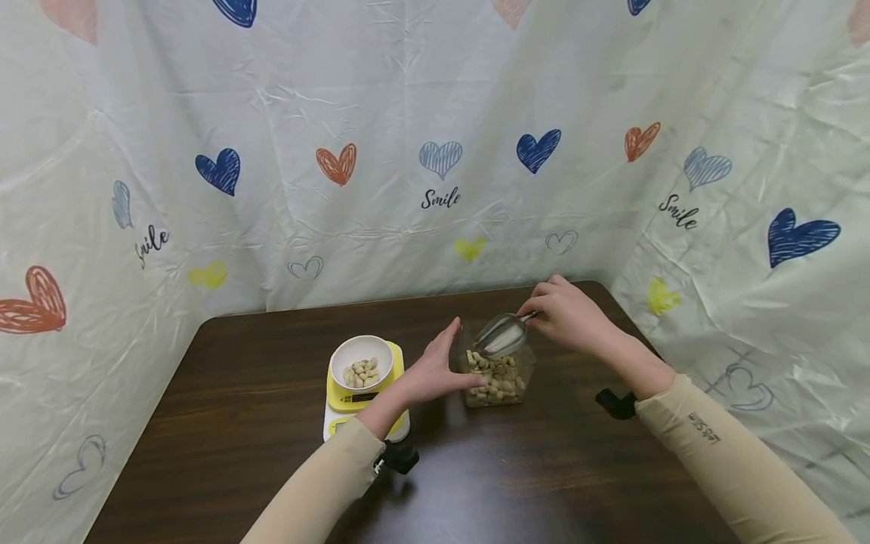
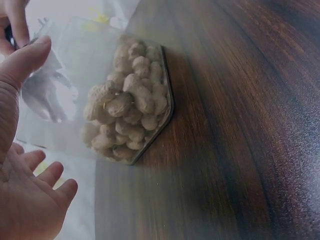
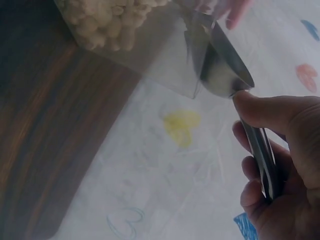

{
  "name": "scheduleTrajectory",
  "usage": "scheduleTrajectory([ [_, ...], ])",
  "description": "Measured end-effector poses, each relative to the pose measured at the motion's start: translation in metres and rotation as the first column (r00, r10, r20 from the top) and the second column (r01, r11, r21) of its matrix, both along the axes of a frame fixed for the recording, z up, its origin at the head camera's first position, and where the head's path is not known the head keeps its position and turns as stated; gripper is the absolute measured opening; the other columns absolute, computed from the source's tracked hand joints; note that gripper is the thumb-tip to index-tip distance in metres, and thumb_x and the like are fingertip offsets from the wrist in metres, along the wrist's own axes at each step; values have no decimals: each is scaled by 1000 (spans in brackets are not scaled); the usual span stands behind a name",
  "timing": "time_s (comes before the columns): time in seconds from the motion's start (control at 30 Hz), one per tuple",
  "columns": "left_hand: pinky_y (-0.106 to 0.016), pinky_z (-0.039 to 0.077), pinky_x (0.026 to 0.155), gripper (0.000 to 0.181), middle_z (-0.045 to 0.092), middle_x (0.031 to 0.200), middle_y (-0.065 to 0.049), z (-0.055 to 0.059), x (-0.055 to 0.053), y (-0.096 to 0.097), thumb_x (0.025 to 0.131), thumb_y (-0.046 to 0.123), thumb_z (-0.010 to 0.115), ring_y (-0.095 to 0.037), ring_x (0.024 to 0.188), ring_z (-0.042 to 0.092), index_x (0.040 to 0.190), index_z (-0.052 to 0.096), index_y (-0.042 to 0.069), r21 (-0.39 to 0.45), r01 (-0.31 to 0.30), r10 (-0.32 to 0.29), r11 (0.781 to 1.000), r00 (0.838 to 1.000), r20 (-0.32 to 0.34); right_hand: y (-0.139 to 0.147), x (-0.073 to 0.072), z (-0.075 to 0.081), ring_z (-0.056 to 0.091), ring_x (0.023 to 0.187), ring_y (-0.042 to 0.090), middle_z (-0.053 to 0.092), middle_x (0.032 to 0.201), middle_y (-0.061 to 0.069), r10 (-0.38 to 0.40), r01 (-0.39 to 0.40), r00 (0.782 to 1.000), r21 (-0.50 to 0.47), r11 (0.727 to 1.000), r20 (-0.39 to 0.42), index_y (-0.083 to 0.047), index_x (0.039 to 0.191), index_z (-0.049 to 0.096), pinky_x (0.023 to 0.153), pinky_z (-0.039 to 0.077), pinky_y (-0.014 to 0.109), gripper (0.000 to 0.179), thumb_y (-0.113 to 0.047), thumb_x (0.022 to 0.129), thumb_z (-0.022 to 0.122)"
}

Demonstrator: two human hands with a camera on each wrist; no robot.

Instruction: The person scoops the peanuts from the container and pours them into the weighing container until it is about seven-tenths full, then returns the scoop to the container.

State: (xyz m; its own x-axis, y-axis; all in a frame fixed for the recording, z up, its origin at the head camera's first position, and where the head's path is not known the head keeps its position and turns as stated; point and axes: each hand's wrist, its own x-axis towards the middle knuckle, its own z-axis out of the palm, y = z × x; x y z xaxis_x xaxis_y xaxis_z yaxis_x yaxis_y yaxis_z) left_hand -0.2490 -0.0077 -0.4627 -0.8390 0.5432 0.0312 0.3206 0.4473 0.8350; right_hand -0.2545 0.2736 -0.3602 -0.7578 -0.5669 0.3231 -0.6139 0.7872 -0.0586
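My right hand grips the handle of a metal scoop, its thumb along the top and fingers curled beneath. The scoop's bowl points down into the mouth of a clear plastic container, and no peanuts can be made out in it. Unshelled peanuts fill the lower part of the container, which stands on the table. Beside its left side is my left hand, thumb and fingers spread apart; whether they touch the wall is hard to tell.
Left of the container, a yellow and white kitchen scale carries a white bowl with several peanuts inside. The dark wooden table ends at a white curtain printed with hearts.
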Motion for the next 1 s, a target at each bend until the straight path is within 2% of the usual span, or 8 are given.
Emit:
scheduleTrajectory([
  [0.17, -51, 26, 118, 114, 19, 169, 2, -2, -2, 0, 86, 47, 81, -20, 154, 16, 165, 0, 33, 13, 13, -13, 1000, 1000, 10, -3, 0, -4, 53, 89, 27, 67, 93, 4, 29, -28, 997, 19, 999, -73, -12, 98, 81, 76, 45, 42, 20, -4, 80, 87],
  [0.4, -49, 32, 115, 115, 25, 166, 1, -4, -5, 2, 84, 56, 80, -21, 150, 27, 165, 3, 32, 9, 21, -21, 1000, 1000, -5, -7, -4, -11, 54, 86, 28, 66, 92, 6, 84, -72, 979, 70, 995, -184, -9, 97, 81, 75, 46, 42, 20, -3, 80, 87],
  [0.5, -50, 34, 114, 112, 27, 165, 0, -4, -6, 2, 84, 54, 80, -23, 150, 28, 165, 7, 32, 5, 20, -20, 1000, 1000, -6, -7, -7, -16, 54, 84, 28, 66, 90, 6, 131, -110, 958, 95, 989, -256, -9, 95, 81, 75, 47, 42, 20, -2, 78, 88],
  [0.6, -51, 35, 113, 109, 27, 164, -1, -4, -5, 2, 86, 49, 81, -24, 149, 29, 165, 9, 31, 18, 19, -19, 1000, 1000, 3, -8, -10, -22, 55, 82, 28, 65, 88, 6, 186, -157, 926, 112, 981, -329, -9, 93, 81, 72, 48, 42, 20, 0, 77, 88],
  [0.7, -50, 35, 113, 107, 28, 164, -2, -4, -5, 2, 86, 45, 81, -25, 149, 29, 165, 10, 30, 27, 23, -23, 999, 1000, 13, -10, -10, -28, 55, 83, 29, 63, 88, 6, 218, -179, 905, 137, 974, -366, -10, 92, 81, 71, 48, 42, 20, 2, 77, 87],
  [0.8, -49, 35, 113, 106, 28, 164, -3, -4, -5, 2, 87, 43, 81, -24, 149, 29, 165, 11, 29, 32, 24, -25, 999, 1000, 18, -13, -8, -32, 54, 83, 28, 63, 88, 6, 222, -172, 906, 168, 971, -360, -10, 92, 81, 69, 45, 41, 18, 2, 79, 86],
  [1.0, -50, 36, 112, 107, 29, 163, -4, -3, -5, 2, 87, 46, 81, -25, 149, 30, 165, 11, 28, 31, 27, -27, 999, 1000, 12, -18, -5, -35, 52, 81, 27, 63, 88, 6, 171, -112, 941, 207, 972, -292, -9, 91, 81, 68, 42, 38, 13, -1, 82, 84],
])
